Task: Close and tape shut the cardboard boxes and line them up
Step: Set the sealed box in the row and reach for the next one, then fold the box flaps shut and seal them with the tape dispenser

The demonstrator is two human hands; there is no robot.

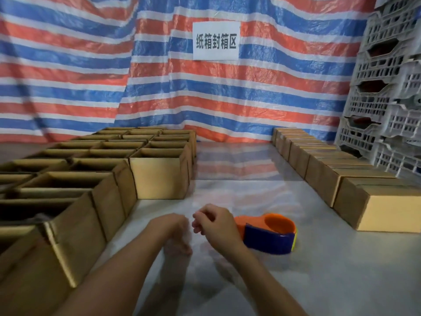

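At frame left the open cardboard boxes (159,176) crowd together and closed boxes (341,176) line the right, leaving us a table (239,192) lane at centre, where our right hand (216,222) curls loosely, empty, beside the tape dispenser (271,238); our left hand (173,226) blurs beyond telling.

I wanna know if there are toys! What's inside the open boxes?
The open boxes show only dark insides and cardboard flaps. In the nearest one, something greyish shows dimly, too dark to name. Walls and shadow hide the bottoms.
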